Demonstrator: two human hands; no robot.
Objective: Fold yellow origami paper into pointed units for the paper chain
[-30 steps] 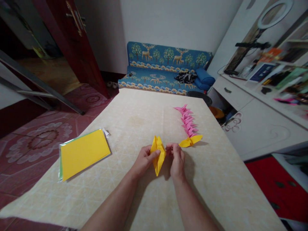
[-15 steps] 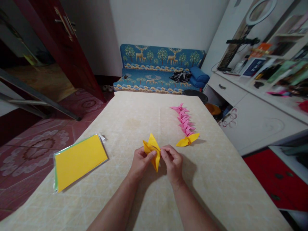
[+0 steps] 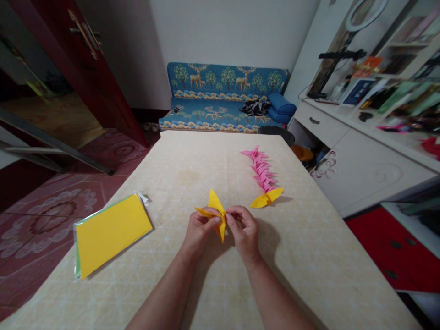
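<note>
A folded yellow paper piece (image 3: 215, 212) is pinched between both hands just above the beige table (image 3: 192, 174). My left hand (image 3: 198, 230) grips its left flap, which sticks out sideways. My right hand (image 3: 243, 230) pinches the middle of the piece from the right, fingers closed. A point of the paper stands up and another hangs down between the hands. Beyond my right hand lies a chain of pink folded pieces (image 3: 261, 168) with one yellow folded piece (image 3: 266, 197) at its near end.
A clear packet of yellow paper sheets (image 3: 109, 231) lies on the table at the left. A blue patterned sofa (image 3: 225, 101) stands behind the table, white cabinets with shelves (image 3: 364, 156) at the right, a dark red door (image 3: 85, 59) at the left.
The left flap of the yellow piece has been pulled outward to the left, so the piece has spread from a narrow upright shape. Both hands stayed close together on it.
</note>
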